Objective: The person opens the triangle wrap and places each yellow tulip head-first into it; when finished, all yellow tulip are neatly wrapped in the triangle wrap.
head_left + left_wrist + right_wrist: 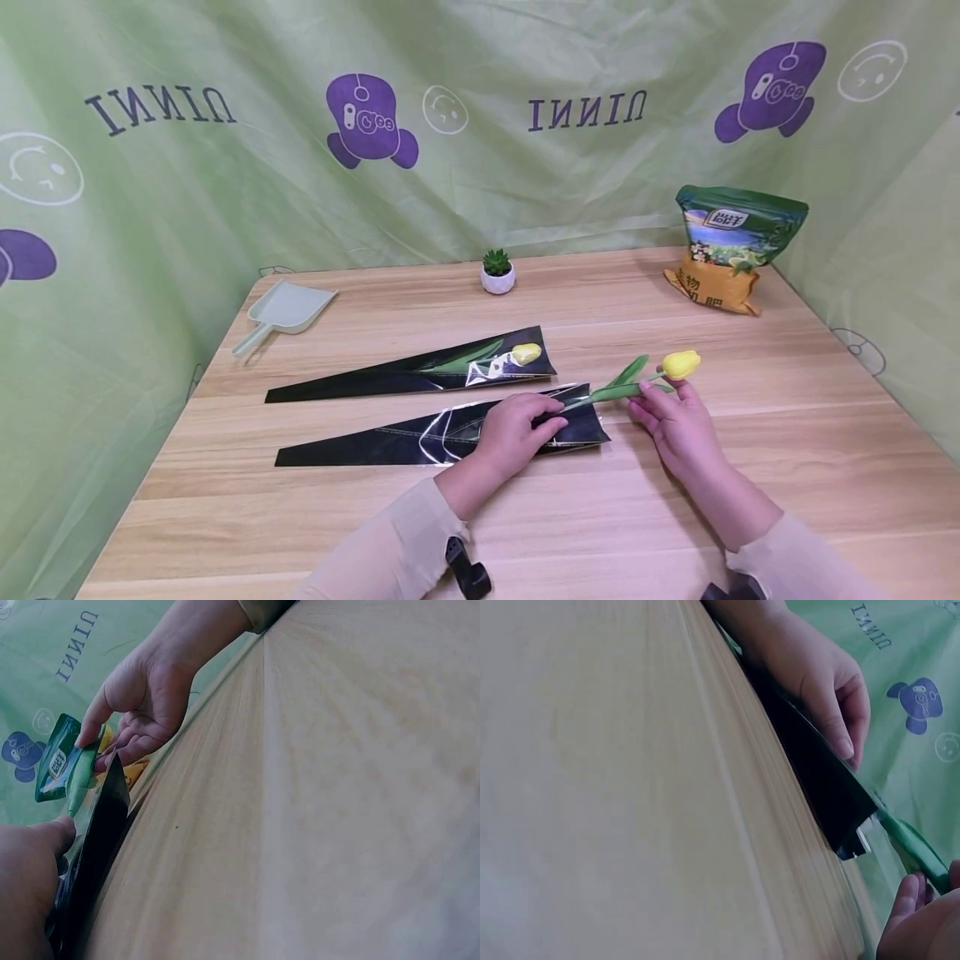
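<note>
A yellow artificial tulip [681, 364] with green leaves lies slanted in the head view, bloom to the right. My right hand [678, 425] holds it just below the bloom, fingers and thumb about the stem and a leaf. Its stem runs left into the mouth of the nearer black flower sleeve [345, 446], which has a clear front. Over that sleeve, close to its wide end, my left hand [517, 429] pinches with thumb and fingertips where stem and film meet; its fingertips partly hide the stem's end. The right wrist view shows the sleeve [817, 776] with its mouth slightly raised.
Behind lies a second black sleeve [345, 379] with a yellow tulip [527, 353] inside. A pale dustpan [292, 307] is at the back left, a small potted succulent [498, 275] at the back middle, and a green and orange fertilizer bag [731, 250] at the back right.
</note>
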A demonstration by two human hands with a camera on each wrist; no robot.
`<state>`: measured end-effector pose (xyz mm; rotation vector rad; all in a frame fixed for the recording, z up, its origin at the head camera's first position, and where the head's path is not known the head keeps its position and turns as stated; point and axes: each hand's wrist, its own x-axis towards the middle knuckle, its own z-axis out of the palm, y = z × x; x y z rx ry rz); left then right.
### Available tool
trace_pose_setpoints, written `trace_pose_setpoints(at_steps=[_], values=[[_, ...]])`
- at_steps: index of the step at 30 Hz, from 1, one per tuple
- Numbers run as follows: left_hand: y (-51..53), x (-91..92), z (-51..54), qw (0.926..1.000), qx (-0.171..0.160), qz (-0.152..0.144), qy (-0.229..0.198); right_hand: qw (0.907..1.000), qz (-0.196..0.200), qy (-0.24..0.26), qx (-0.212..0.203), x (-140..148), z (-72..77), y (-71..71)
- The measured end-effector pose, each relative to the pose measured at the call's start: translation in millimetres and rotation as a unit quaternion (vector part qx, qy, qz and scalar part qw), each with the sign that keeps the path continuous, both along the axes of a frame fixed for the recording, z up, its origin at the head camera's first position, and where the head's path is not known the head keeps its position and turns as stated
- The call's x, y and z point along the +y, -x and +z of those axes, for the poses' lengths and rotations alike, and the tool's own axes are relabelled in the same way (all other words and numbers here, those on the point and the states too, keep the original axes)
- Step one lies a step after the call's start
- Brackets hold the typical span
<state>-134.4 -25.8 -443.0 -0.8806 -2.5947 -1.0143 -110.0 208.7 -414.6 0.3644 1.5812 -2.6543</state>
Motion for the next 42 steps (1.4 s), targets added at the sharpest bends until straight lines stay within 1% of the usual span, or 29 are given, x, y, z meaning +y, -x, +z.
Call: trace_pose_setpoints(at_steps=[5,9,13,15,18,20,22,23,24,26,28,30,31,33,35,38,40,42], values=[[-0.2,-0.2,-0.5,1.0,0.0,0.0,0.002,0.9999,0.001,0.009,0.01,13.7,0.9,1.3],[-0.3,-0.4,-1.4,1.0,0.0,-0.002,0.002,0.9993,0.007,0.013,0.034,25.7,0.3,1.6],[-1.0,-0.8,-1.0,1.0,0.002,0.001,0.007,0.9981,0.023,-0.003,0.057,36.5,-1.7,3.0],[-1.0,-0.9,-1.2,1.0,0.002,0.002,0.01,0.9969,0.037,-0.013,0.068,42.5,-3.0,4.7],[-1.0,-0.9,-1.2,0.9999,-0.001,0.004,0.014,0.9939,0.07,-0.018,0.084,53.9,-4.7,7.9],[-1.0,-0.8,-1.3,0.9999,-0.005,0.003,0.013,0.9901,0.102,-0.028,0.093,63.3,-5.2,10.7],[-1.0,-0.8,-1.4,0.9999,-0.006,0.003,0.013,0.9842,0.138,-0.052,0.098,73.9,-4.9,14.0],[-1.0,-0.8,-1.5,0.9999,-0.007,0.003,0.013,0.9798,0.157,-0.073,0.1,79.1,-4.3,15.8],[-1.1,-0.9,-1.4,0.9999,-0.007,0.003,0.013,0.9736,0.175,-0.108,0.1,84.5,-3.5,17.7],[-1.1,-1.1,-1.4,0.9999,-0.007,0.001,0.01,0.9573,0.204,-0.183,0.091,94.9,-1.0,21.4],[-1.1,-1.1,-1.3,0.9999,-0.005,0.001,0.012,0.9338,0.222,-0.271,0.072,103.1,2.7,24.8],[-1.0,-1.1,-1.0,0.9999,-0.004,0.0,0.014,0.9046,0.24,-0.348,0.055,109.7,6.1,28.2],[-0.9,-1.0,-0.9,0.9999,-0.005,0.0,0.016,0.8939,0.247,-0.371,0.05,112.2,7.5,29.9],[-0.7,-0.8,-0.9,0.9998,-0.01,0.0,0.017,0.8778,0.261,-0.399,0.047,115.6,10.3,33.2],[-0.4,-0.5,-0.9,0.9998,-0.014,0.0,0.017,0.8688,0.274,-0.41,0.049,118.6,12.5,35.8],[0.0,-0.1,-0.7,0.9997,-0.016,-0.001,0.017,0.8587,0.289,-0.419,0.056,121.7,15.0,38.5],[0.1,0.1,-0.2,0.9997,-0.014,-0.002,0.018,0.8488,0.298,-0.433,0.056,121.9,16.2,39.9],[0.3,0.1,0.3,0.9997,-0.015,-0.002,0.018,0.8433,0.306,-0.438,0.052,119.2,16.2,41.0]])
